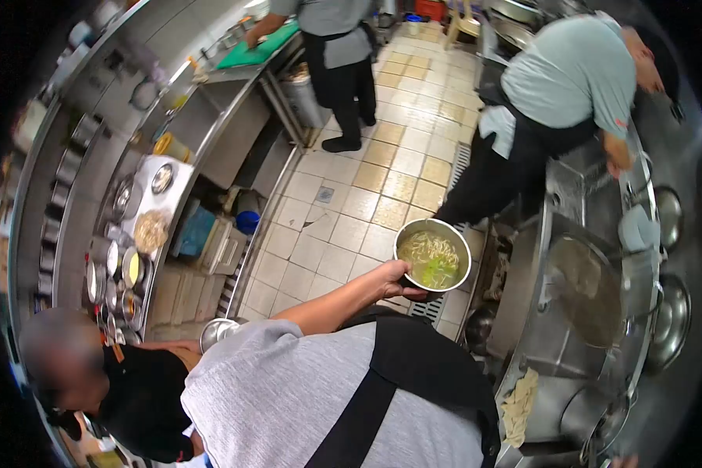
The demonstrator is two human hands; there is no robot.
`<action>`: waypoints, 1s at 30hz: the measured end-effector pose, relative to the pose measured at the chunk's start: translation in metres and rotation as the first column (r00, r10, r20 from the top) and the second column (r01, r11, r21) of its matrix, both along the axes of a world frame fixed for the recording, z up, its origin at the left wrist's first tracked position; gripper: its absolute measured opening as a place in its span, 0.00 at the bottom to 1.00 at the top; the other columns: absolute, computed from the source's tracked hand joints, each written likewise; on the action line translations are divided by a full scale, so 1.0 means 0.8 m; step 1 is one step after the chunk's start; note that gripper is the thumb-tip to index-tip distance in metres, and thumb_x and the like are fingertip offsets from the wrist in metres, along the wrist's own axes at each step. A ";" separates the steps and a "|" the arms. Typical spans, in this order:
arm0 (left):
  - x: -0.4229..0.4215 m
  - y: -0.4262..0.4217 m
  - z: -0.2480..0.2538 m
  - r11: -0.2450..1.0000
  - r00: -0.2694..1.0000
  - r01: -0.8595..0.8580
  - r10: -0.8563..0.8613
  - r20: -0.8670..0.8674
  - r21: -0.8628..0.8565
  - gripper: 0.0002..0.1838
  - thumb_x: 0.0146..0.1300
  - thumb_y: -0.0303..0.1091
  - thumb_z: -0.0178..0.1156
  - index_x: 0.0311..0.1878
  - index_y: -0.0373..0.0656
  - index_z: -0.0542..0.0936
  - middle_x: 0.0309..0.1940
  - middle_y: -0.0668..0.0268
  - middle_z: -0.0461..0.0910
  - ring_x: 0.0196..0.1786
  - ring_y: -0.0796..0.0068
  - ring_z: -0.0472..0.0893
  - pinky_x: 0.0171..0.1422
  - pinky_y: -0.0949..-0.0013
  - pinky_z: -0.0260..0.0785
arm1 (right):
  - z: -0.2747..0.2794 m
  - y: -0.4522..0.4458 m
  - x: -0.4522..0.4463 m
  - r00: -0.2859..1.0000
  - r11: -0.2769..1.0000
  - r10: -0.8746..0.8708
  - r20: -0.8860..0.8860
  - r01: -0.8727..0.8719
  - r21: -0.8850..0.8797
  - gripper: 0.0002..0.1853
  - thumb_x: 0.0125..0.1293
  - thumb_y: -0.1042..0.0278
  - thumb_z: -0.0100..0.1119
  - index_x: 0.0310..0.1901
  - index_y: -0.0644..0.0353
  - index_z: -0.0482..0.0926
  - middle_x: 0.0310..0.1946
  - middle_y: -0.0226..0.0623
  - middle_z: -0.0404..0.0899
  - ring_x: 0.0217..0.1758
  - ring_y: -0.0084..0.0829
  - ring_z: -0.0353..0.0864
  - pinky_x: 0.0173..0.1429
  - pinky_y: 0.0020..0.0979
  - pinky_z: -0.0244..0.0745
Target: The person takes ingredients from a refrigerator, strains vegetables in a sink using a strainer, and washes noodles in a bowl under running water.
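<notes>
My left hand is closed on the rim of a round bowl of noodle soup, the thumb on the near left side. Pale noodles, greenish broth and chopped greens show inside. The bowl is held roughly level over the floor in front of my apron. Below the bowl, part of its underside and my fingers are hidden. A small patch of skin at the bottom right edge may be my right hand; its fingers cannot be made out.
On the right, a co-worker bends over the steel sink; a cloth lies on its edge. Another person works at a green cutting board. At left, someone in black stands by a counter with containers and a metal bowl.
</notes>
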State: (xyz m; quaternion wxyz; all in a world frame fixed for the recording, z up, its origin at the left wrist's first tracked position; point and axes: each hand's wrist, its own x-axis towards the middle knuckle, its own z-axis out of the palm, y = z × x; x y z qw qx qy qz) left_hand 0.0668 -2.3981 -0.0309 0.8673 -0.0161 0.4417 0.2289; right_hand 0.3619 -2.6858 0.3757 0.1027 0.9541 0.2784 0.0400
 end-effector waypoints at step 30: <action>-0.573 0.055 0.127 0.465 0.456 -0.881 0.884 0.101 -0.084 0.27 0.61 0.24 0.45 0.65 0.44 0.56 0.60 0.38 0.48 0.62 0.33 0.57 0.53 0.56 0.78 | -0.443 0.592 -0.501 -0.534 0.902 0.221 -0.816 -0.206 0.379 0.06 0.67 0.69 0.44 0.45 0.53 0.65 0.20 0.26 0.64 0.13 0.14 0.54 0.15 0.18 0.46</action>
